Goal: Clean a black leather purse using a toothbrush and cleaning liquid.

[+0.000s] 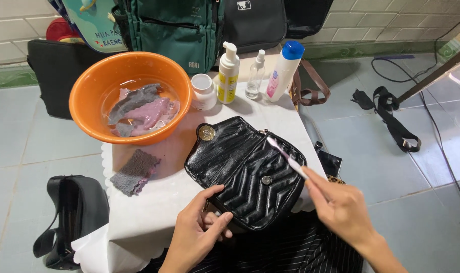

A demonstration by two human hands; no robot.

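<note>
Pinching a toothbrush [286,156], right hand [341,207]; left hand [197,230] gripping black handbag [245,169].

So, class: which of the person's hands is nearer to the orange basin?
Left. The left hand grips the near edge of the black quilted handbag, below the orange basin. The right hand, holding a small brush, sits further off on the bag's far side.

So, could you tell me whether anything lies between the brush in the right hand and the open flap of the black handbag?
Nothing visible does. The right hand holds the pink-and-white brush with its tip already on the flap edge of the black quilted handbag. The left hand grips the bag's near corner, clear of the brush.
</note>
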